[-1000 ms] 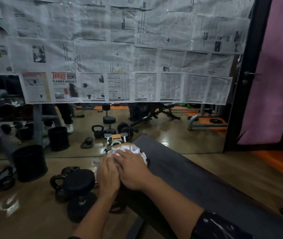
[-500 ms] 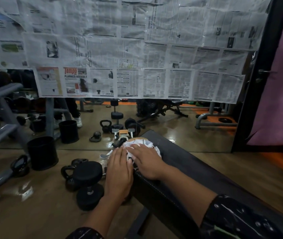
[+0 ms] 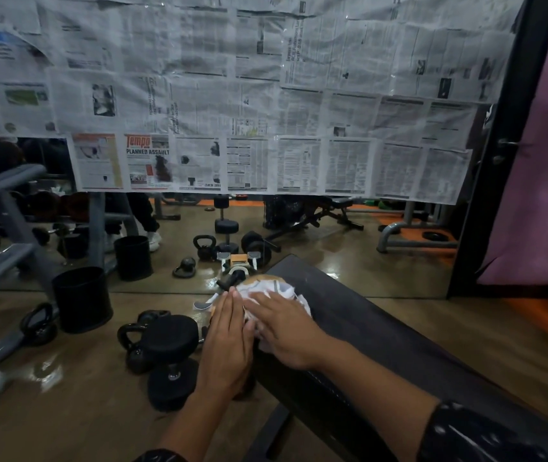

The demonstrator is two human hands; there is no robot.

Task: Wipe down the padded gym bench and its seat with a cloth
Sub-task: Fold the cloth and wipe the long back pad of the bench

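White cloth (image 3: 274, 290) mostly hidden under hands, bench (image 3: 399, 345) cut off

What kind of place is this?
Most likely a gym weights area: a padded bench being wiped with a cloth, dumbbells and kettlebells on the floor, and a wall mirror partly covered with newspaper.
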